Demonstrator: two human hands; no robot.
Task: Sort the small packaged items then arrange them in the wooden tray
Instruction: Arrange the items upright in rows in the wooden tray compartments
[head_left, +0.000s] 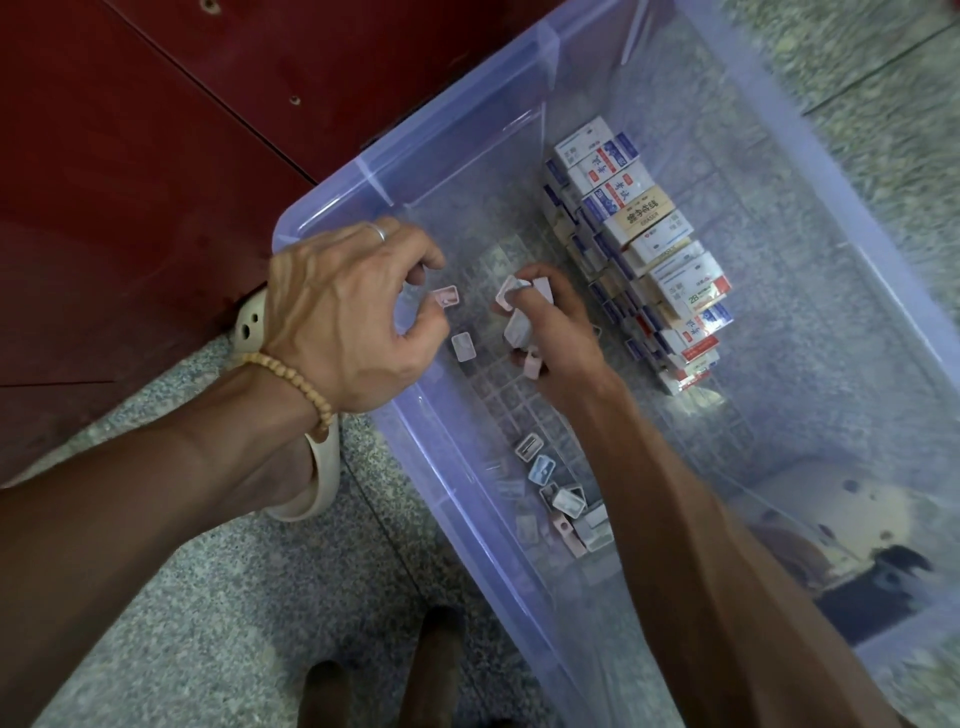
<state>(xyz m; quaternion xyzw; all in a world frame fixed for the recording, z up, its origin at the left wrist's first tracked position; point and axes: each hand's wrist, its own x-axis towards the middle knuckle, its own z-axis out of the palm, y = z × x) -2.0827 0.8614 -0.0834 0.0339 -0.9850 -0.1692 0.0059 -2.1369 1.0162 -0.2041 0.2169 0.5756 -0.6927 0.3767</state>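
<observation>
Inside a clear blue plastic bin (332, 208) on a speckled stone floor (218, 597): small packaged items, part sorted. Along the far side, a tidy stacked row of eraser boxes (644, 249), printed white, blue and red, edge to edge. Near the nearer wall, a loose heap of tiny packets (558, 506), pink, grey and blue, jumbled and overlapping. Between the hands, one pink packet (447, 298) at the left fingertips, another grey-pink packet (464, 346) flat on the bin floor just below it.

Left hand (353, 317), ring and bead bracelet on it, fingers curled over the pink packet, thumb and forefinger closing toward it; contact not clear enough to call a pinch. Right hand (550, 332), fingers curled round a clutch of several small packets (519, 312), held fanned and uneven.

No wooden tray anywhere in view. As a judgement: early to middle of the sorting, gathering like packets by hand; boxes seemingly grouped already, the loose heap untouched, and the whole arranging in the tray yet to start.
</observation>
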